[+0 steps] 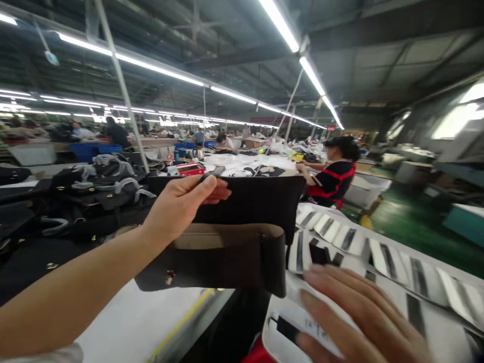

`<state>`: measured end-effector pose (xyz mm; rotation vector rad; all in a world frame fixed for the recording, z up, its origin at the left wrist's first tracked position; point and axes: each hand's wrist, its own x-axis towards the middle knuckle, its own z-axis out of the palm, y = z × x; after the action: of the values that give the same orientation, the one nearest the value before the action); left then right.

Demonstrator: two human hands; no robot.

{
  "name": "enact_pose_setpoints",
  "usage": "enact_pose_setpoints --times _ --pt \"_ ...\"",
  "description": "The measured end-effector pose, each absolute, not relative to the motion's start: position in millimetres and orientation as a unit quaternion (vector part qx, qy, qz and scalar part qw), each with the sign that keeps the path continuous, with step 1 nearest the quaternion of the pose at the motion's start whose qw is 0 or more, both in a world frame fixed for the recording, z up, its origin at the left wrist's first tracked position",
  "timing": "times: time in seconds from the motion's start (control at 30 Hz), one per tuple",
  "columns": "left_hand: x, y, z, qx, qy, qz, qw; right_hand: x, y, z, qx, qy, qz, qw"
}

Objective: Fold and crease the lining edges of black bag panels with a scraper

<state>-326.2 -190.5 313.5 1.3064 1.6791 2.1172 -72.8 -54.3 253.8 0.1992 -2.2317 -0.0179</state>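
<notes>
My left hand (181,204) is raised in the middle of the view, its thumb and fingers pinched on the top edge of a dark folded leather piece (245,237) with a tan lining. The piece hangs in the air above the white table (128,322). My right hand (363,317) lies low at the right, blurred, fingers stretched flat over a white paper-wrapped piece (298,322) with a black patch. It holds nothing that I can see.
A row of white and black pieces (378,252) runs along the table at the right. Black bags with metal fittings (94,191) are heaped at the left. A person in a black and red top (335,176) works beyond; others sit further back.
</notes>
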Motion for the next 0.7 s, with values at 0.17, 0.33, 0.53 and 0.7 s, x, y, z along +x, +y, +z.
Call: enact_pose_setpoints --times 0.17,0.33,0.53,0.7 --pt "-250.0 -164.4 315.7 0.520 0.526 0.651 0.174 -82.9 -60.0 286.4 -0.028 -0.965 -0.174 0.192" --pt "-202.0 -110.1 331.0 0.544 0.467 0.661 0.222 -75.1 -57.0 277.7 -0.064 -0.987 -0.146 0.016" --pt "-180.7 -5.1 348.1 0.520 0.529 0.635 0.214 -63.4 -75.3 284.0 -0.019 -0.989 -0.108 -0.095" --pt "-218.6 3.1 359.2 0.439 0.610 0.610 0.252 5.5 -40.5 327.2 -0.010 -0.995 0.084 0.060"
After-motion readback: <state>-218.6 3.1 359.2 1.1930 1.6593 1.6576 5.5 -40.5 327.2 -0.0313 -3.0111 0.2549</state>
